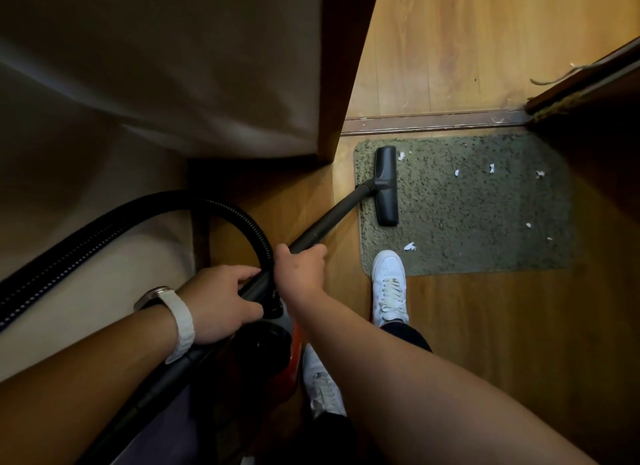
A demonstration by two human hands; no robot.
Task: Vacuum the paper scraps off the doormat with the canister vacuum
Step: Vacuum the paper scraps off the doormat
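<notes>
A grey-green doormat (pixel 464 205) lies on the wooden floor in front of a door threshold. Several white paper scraps (pixel 456 172) are scattered over it, one (pixel 409 246) near its front edge. The vacuum's black floor head (pixel 387 186) rests on the mat's left part. Its black wand (pixel 332 218) runs back to me. My right hand (pixel 300 269) grips the wand's near end. My left hand (pixel 221 303), with a white watch on the wrist, holds the wand handle where the ribbed hose (pixel 145 215) joins. The red and black canister (pixel 273 353) sits below my hands.
A brown door frame post (pixel 343 83) stands left of the mat, with a beige wall (pixel 156 66) beside it. A metal threshold strip (pixel 433 121) crosses behind the mat. A dark door edge (pixel 588 94) is at right. My white shoe (pixel 389 288) stands on the mat's front-left corner.
</notes>
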